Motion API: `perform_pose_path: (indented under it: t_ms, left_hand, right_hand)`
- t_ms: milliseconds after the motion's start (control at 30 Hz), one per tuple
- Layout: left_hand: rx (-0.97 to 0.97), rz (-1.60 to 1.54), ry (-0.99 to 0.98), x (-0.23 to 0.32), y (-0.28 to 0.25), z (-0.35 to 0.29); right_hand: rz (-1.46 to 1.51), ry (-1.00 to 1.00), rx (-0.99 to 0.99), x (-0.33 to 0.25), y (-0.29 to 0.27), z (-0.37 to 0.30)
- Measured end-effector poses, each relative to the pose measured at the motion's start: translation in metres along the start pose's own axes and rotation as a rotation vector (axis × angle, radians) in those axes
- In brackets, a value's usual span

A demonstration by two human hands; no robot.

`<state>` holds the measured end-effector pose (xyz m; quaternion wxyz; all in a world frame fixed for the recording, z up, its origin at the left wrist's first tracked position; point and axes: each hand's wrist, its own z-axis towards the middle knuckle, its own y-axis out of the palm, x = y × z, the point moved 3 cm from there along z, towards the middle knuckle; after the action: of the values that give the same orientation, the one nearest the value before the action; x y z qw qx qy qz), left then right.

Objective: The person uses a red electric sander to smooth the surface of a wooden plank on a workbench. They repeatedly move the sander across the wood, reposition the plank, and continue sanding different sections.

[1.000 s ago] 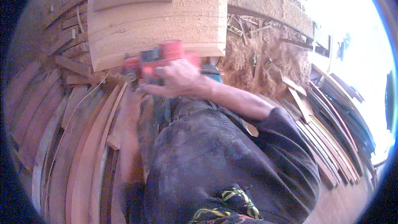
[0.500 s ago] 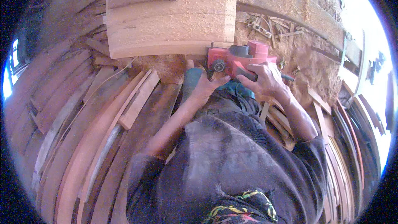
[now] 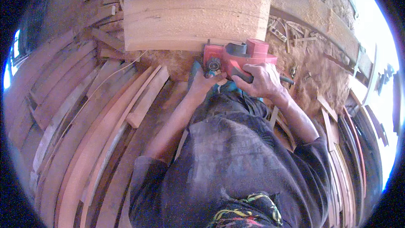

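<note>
Right grip (image 3: 266, 80) holds red planer (image 3: 238, 62) beside sawdust-flecked slab (image 3: 190, 23), amid boards (image 3: 90, 143).

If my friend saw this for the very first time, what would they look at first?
Probably the bright red power tool, a little above the picture's middle, gripped by the person's right hand by the near edge of a big pale board. Next might come the many long planks, which look curved and spread across the left side.
</note>
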<state>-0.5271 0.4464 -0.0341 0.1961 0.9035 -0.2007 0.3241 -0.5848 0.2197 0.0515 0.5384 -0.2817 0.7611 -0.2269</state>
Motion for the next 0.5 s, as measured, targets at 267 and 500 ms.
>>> perform_pose_path:
  t_ms: [267, 500]
  left_hand:
    - [0.035, 0.033, -0.005, 0.006, -0.056, 0.000]
    - [0.103, 0.059, 0.023, 0.036, -0.090, -0.011]
  right_hand:
    - [0.013, -0.028, 0.024, -0.039, 0.020, 0.031]
    - [-0.005, -0.018, 0.010, -0.066, 0.044, 0.057]
